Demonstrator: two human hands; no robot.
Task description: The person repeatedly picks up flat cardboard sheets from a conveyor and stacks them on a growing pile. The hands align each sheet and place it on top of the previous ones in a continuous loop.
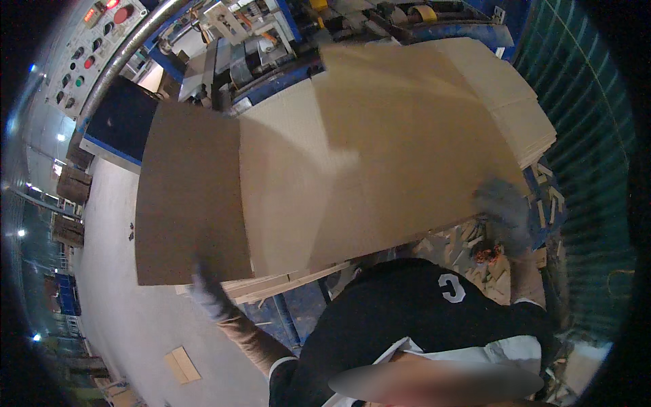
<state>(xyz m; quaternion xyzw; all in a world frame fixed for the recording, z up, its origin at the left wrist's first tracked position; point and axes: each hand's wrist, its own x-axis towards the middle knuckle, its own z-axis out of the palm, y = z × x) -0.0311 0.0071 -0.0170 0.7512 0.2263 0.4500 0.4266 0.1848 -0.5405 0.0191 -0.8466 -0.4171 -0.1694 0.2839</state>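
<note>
My gloved left hand point(207, 292) grips the near edge of the cardboard sheets point(305, 183); the blurred right hand point(498, 200) I cannot tell. Uneven lifting could slide them leftward.

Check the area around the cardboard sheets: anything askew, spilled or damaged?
Yes. Broken offcut scraps litter the floor under the right edge of the cardboard stack. The top sheet, gripped by the gloved left hand, sits skewed off the stack. A stray cardboard piece lies on the floor.
</note>
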